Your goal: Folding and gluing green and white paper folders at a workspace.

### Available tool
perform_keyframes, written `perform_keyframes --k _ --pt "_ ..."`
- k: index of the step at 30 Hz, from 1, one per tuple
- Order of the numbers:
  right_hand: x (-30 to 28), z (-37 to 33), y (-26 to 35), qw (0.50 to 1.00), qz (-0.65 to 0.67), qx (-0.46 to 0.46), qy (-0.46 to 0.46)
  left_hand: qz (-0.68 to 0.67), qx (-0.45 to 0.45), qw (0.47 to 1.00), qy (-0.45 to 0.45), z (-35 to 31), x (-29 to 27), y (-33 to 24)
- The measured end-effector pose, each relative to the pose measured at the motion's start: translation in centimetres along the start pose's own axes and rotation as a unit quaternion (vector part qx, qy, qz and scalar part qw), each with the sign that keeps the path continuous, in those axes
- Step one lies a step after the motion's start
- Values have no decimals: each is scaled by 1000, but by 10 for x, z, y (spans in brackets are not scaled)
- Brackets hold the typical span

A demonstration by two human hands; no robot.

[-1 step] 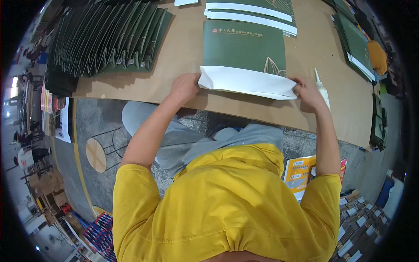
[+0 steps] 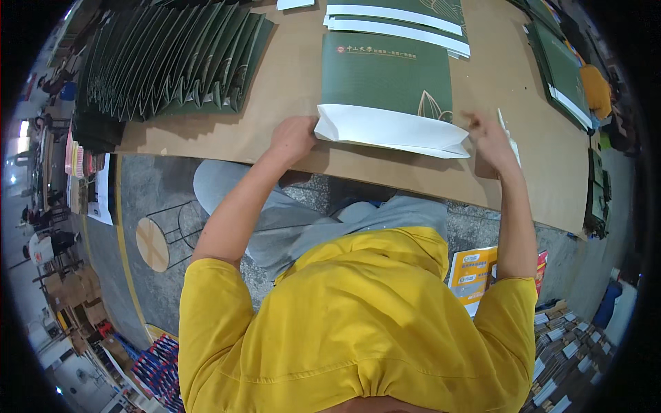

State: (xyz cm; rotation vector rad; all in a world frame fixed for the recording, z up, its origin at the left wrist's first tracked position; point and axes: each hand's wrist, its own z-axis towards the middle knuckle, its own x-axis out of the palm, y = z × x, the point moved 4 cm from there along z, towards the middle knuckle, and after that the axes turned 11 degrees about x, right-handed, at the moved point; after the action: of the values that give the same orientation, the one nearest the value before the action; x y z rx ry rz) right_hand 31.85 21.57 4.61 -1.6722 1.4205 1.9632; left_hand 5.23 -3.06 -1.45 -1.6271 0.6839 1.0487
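A dark green paper bag (image 2: 385, 72) lies flat in front of me, gold print on its face and its white bottom (image 2: 392, 129) folded open along the near side. My left hand (image 2: 294, 140) is closed at the left corner of that white bottom, its fingertips partly hidden there. Just off the opposite corner is my right hand (image 2: 490, 142), holding nothing; its fingers point away from me, slightly blurred and apart from the paper. A white glue bottle (image 2: 513, 146) with a narrow nozzle is beside the right hand, partly covered by it.
Many folded green bags (image 2: 172, 62) stand fanned out at the left of the brown table (image 2: 551, 186). Beyond the bag are more flat ones (image 2: 392, 27) with white edges. Further green bags (image 2: 561, 69) lie at the right, near an orange object (image 2: 595, 91). A round stool (image 2: 151, 244) stands below left.
My right hand has let go of the bag's right corner and moved slightly right, its fingers lifting away. The left hand stays at its corner.
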Motion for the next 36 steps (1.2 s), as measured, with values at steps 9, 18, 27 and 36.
perform_keyframes --k 9,18,27,36 --pt "127 13 166 931 -33 -260 253 51 50 997 -8 -2 12 9" --pt "174 -2 171 896 -156 -380 169 31 22 999 -31 -21 3 6" --pt "193 1 153 872 -302 -338 185 -214 -31 974 -74 -17 29 -18" --pt "173 -5 149 884 -267 -321 210 -134 -21 977 -166 -4 38 -20"
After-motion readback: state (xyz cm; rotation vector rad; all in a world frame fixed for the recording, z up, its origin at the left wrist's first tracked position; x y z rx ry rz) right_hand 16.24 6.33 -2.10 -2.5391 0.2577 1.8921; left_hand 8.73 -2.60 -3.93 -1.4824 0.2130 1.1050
